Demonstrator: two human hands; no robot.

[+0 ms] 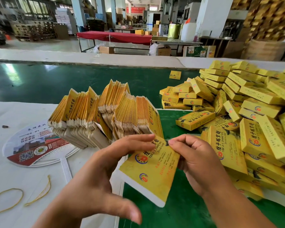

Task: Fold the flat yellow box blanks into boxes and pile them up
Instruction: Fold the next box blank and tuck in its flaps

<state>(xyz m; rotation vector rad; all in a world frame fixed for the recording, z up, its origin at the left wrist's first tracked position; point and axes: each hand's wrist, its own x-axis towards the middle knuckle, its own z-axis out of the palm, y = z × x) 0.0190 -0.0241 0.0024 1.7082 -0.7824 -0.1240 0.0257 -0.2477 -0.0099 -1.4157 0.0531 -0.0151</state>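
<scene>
The right hand [199,163] pinched the flat blank [150,168] at its far corner, near centre above the green mat [171,214]. The left hand [95,175] was spread, fingertips touching the blank's left edge. A one-corner pinch risked the blank slipping or creasing askew.

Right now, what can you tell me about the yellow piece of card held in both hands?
The flat box blank is thin yellow printed card with white edges, red round logos, dark Chinese lettering and "TAN ZI E ZHANG DIE". It is not yet folded and tilts over the green table. The left hand touches its upper left edge; the right hand pinches its top corner.
</scene>
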